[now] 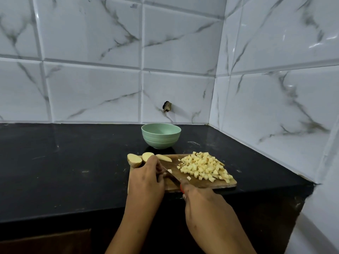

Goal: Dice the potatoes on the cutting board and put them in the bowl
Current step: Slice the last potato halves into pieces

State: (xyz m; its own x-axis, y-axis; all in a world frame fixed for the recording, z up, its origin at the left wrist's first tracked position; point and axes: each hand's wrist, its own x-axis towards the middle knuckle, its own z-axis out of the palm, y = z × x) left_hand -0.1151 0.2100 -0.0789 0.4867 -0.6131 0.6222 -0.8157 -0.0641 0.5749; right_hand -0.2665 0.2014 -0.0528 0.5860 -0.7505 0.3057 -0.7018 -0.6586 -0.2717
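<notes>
Nearest the lens: two bare forearms reaching onto the board. Found right hand (194,196) low and to the right, clamped round the red handle of a knife (171,176), blade running up and to the left across the cutting board (201,184) toward the other hand. Found left hand (146,178) on the board's left half, fingers curled downward right against the blade. Cannot tell whether gripping a piece or merely bracing, since the knuckles hide whatever lies beneath. Hands close together, not touching.

Located potato in three lots, all on the board:
- Diced potato (205,166) heaped on the right half, reaching toward the front right corner, with a few strays between heap and blade.
- Two potato halves (134,160) at the far left corner, just beyond the left knuckles, the outer one overhanging the edge.
- One wedge (164,158) lying flat beyond the blade tip, long axis running left to right.

Bowl (161,136) upright on the worktop (73,162), just behind the board and apart from it, with no potato visible inside.

Judged dicing unfinished and transfer not begun. Uncut pieces lying ahead of the left hand and nearer to it than to the right, so likely drawn back to the blade by that hand. Bowl straight ahead of both hands, past the far edge. Flagged as a hazard: fingertips set hard by the edge.
</notes>
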